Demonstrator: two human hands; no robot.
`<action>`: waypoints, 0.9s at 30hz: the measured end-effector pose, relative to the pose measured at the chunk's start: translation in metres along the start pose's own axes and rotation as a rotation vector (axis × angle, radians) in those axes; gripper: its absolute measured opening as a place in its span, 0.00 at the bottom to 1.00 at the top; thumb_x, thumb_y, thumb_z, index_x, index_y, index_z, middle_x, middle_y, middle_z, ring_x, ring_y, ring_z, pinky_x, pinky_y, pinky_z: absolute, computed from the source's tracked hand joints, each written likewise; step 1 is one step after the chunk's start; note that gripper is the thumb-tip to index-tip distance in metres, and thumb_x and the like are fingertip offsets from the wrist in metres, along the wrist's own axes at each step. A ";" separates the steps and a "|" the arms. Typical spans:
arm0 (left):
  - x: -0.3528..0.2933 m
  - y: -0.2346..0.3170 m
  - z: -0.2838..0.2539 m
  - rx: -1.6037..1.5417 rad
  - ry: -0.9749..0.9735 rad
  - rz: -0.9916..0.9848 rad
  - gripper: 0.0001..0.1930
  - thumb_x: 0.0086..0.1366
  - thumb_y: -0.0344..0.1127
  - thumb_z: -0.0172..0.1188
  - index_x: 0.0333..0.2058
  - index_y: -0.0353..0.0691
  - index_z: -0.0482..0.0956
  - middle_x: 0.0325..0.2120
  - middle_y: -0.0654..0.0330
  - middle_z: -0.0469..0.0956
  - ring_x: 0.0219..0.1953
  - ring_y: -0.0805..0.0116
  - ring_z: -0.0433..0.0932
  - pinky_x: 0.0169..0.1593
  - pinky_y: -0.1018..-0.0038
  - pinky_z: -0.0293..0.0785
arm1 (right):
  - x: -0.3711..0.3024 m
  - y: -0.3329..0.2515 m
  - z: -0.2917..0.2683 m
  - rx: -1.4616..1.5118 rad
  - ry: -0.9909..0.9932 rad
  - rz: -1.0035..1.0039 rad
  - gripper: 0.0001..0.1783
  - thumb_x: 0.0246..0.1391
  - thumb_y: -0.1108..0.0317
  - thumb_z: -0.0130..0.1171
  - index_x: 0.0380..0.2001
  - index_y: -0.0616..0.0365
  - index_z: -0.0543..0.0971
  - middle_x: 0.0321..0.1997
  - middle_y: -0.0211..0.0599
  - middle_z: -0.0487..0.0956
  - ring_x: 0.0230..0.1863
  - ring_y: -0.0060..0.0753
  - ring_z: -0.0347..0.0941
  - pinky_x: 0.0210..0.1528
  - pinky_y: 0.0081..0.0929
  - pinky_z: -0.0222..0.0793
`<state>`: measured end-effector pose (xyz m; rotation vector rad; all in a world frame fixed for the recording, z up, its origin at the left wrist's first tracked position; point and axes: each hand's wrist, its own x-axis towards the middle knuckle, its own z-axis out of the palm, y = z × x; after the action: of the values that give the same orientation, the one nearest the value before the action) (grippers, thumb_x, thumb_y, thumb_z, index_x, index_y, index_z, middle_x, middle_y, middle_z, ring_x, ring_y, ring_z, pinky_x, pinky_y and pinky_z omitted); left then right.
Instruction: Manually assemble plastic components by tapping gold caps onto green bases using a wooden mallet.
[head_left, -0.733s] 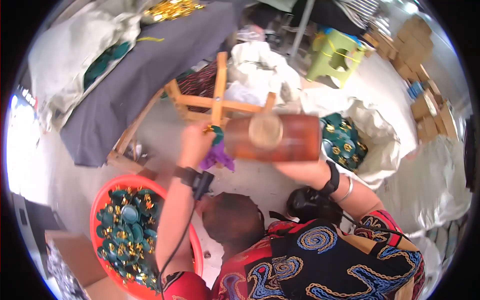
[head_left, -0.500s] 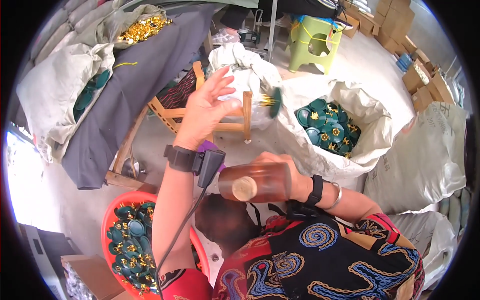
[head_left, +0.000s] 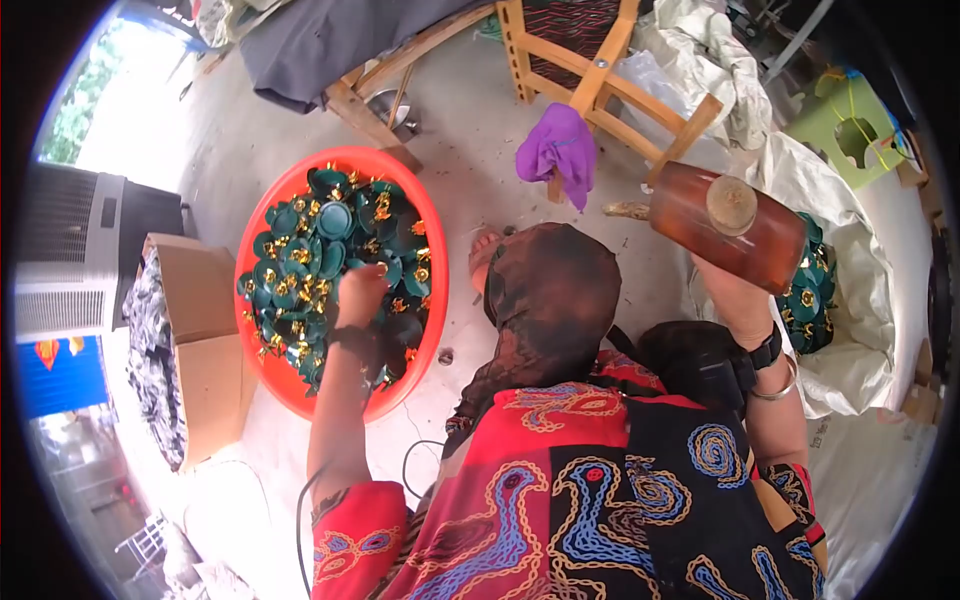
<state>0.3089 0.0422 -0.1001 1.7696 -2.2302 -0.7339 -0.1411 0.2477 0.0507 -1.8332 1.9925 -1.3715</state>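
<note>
My left hand (head_left: 360,296) is down among green disc-shaped pieces with gold prongs (head_left: 333,220) in a red plastic basin (head_left: 434,215). Its fingers are curled in and partly hidden, and what they hold cannot be made out. On the right, my right hand (head_left: 735,296) grips a mallet with a thick reddish-brown head (head_left: 680,214). The round, pale end of its handle (head_left: 731,205) shows in the side of the head. The mallet is raised beside a white woven sack (head_left: 850,365) that holds more green pieces (head_left: 806,300).
A wooden frame (head_left: 640,98) stands ahead, with a purple cloth (head_left: 558,150) hanging at its near end. Left of the basin are a cardboard box (head_left: 212,345) and a grey slatted appliance (head_left: 75,250). A green stool (head_left: 845,125) stands at the far right.
My view has swung left and down. My left hand has gone from open in the air, near a flying green piece, into the basin with fingers curled. My right hand still holds the mallet.
</note>
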 end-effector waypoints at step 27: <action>0.078 0.094 -0.009 -0.190 0.329 0.369 0.08 0.47 0.28 0.60 0.29 0.35 0.77 0.23 0.51 0.74 0.26 0.51 0.75 0.30 0.62 0.71 | 0.053 -0.023 0.010 0.157 0.101 0.292 0.19 0.43 0.77 0.65 0.42 0.62 0.76 0.43 0.32 0.77 0.44 0.23 0.72 0.48 0.24 0.68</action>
<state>0.2122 -0.0198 -0.0569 1.2379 -2.0961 -0.5113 -0.1320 0.2010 0.0857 -1.3704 2.0332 -1.5041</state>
